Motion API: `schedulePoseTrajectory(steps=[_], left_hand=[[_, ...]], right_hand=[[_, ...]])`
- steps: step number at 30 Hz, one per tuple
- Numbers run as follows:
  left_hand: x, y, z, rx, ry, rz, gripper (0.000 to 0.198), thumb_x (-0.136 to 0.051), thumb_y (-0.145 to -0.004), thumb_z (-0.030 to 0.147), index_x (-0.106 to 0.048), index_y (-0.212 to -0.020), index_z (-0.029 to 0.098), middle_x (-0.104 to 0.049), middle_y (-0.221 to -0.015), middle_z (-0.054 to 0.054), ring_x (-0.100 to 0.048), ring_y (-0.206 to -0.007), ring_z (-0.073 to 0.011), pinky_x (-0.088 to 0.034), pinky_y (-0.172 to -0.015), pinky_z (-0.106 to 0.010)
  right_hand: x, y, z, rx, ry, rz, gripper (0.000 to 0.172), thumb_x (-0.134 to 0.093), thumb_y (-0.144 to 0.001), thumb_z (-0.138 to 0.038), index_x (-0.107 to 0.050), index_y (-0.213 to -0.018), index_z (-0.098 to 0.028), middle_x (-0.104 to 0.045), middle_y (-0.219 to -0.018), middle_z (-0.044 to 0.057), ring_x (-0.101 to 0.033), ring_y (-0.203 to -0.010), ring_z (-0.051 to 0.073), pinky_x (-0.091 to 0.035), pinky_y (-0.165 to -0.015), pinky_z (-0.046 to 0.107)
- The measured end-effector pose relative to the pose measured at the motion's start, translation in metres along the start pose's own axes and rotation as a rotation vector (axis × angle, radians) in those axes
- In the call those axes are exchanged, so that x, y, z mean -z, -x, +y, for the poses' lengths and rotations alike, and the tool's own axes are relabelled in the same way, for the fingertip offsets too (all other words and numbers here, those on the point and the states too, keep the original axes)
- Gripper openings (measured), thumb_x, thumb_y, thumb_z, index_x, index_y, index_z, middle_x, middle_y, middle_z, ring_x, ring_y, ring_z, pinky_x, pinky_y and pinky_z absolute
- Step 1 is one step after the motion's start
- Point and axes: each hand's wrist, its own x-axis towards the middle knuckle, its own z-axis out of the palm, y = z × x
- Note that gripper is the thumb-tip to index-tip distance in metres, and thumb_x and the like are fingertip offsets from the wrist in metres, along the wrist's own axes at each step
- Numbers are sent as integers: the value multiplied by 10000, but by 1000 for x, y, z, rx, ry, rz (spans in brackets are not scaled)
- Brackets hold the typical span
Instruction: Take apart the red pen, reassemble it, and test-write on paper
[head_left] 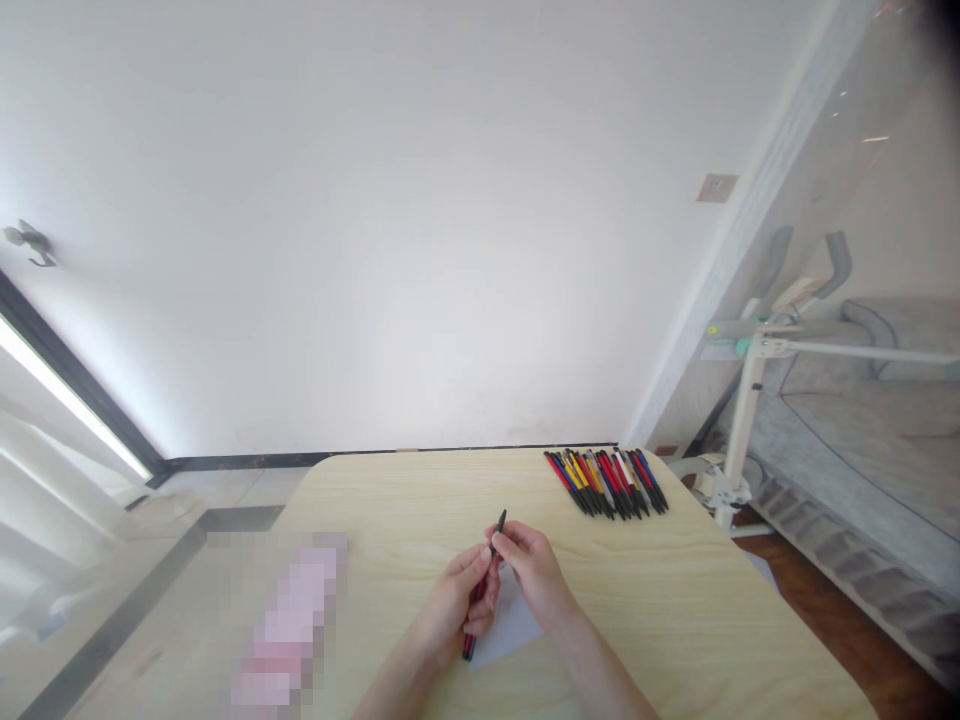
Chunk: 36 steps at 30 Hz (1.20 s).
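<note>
A red and black pen is held between both hands over the table, slanting with its black end pointing away from me. My left hand wraps its fingers round the red barrel. My right hand pinches the black part near the far end, its fingers touching those of the left. Whether the pen's parts are joined or separate is hidden by the fingers. Beneath the hands lies a white sheet of paper, partly covered by them.
On the pale wooden table, several pens in red, yellow, blue and white lie side by side at the back right. A blurred pink item is at the left. Beyond stand a white wall, exercise equipment and a grey sofa.
</note>
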Motion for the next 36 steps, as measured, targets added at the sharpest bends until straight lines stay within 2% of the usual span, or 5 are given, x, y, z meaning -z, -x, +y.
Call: schedulePoseTrajectory(steps=[8, 16, 27, 32, 36], left_hand=[[-3, 2, 1, -5, -26, 7, 287, -491, -805, 446, -465, -736, 169, -444, -495, 68, -192, -308, -10, -63, -311, -171], [-4, -1, -2, -36, -67, 89, 344, -492, -782, 477, -428, -630, 175, -390, -424, 90, -160, -286, -15, -57, -299, -176], [-2, 0, -3, -19, -55, 72, 344, -480, -791, 482, -430, -648, 173, -401, -469, 85, -167, -302, -10, -64, -306, -172], [2, 0, -4, 9, -22, 5, 267, -482, -798, 434, -483, -769, 169, -426, -525, 71, -233, -326, -18, -98, -319, -169], [3, 2, -1, 16, 62, -104, 200, -479, -780, 314, -535, -863, 140, -483, -582, 30, -315, -368, -34, -192, -340, -173]], right_hand=[[-3, 1, -2, -24, 9, 24, 336, -641, -674, -463, -653, -770, -142, -535, -478, -20, -489, -446, 127, -372, -460, 243], [-1, 0, 3, 8, -16, 21, 291, -642, -694, -422, -653, -782, -144, -594, -630, 12, -505, -576, 132, -394, -568, 249], [-2, -1, -1, -48, -237, 1, 244, -680, -685, -358, -668, -821, -156, -613, -679, 16, -514, -609, 124, -399, -595, 245], [0, -2, -5, -24, -252, -2, 266, -652, -719, -363, -665, -872, -146, -621, -698, 25, -492, -525, 101, -389, -531, 240], [4, -3, -6, -25, -212, 36, 252, -655, -712, -363, -666, -825, -138, -609, -677, 22, -471, -491, 89, -370, -483, 227]])
